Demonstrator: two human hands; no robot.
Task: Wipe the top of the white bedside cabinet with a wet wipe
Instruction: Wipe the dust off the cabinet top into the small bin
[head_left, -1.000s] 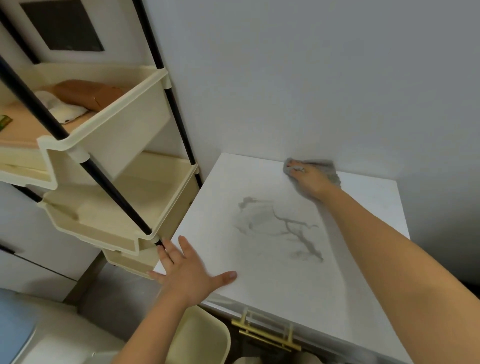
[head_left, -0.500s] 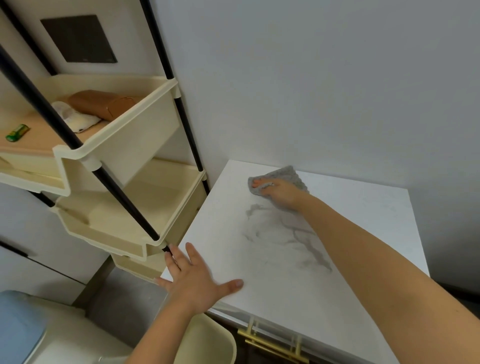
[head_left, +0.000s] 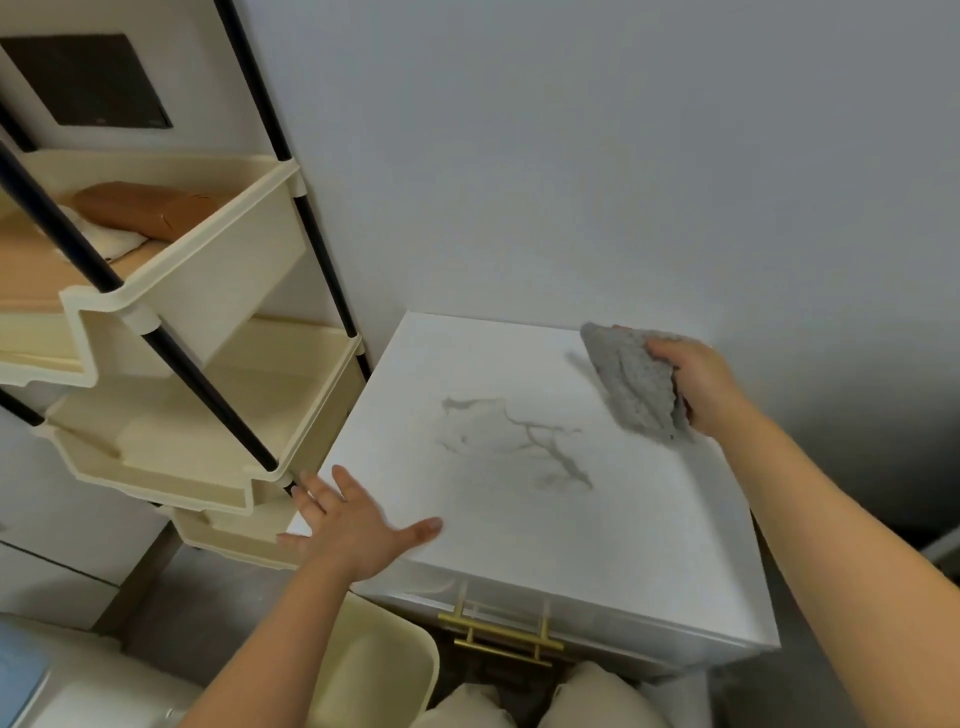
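Note:
The white bedside cabinet (head_left: 597, 545) fills the middle of the view, its top marked with grey vein-like streaks (head_left: 524, 441) near the centre. My right hand (head_left: 701, 384) is raised above the cabinet's back right part and grips a grey wet wipe (head_left: 634, 389), which hangs off the surface with its underside turned toward me. My left hand (head_left: 358, 525) lies flat with fingers spread on the front left corner of the top.
A cream tiered rack with black poles (head_left: 197, 364) stands close against the cabinet's left side; its upper tray holds a brown pouch (head_left: 145, 208). A grey wall runs behind. Gold drawer handles (head_left: 498, 634) and a cream bin (head_left: 374, 670) sit below the front edge.
My right hand has swept from the back left of the top over to the right and lifted the wipe off the surface. The left hand has stayed put.

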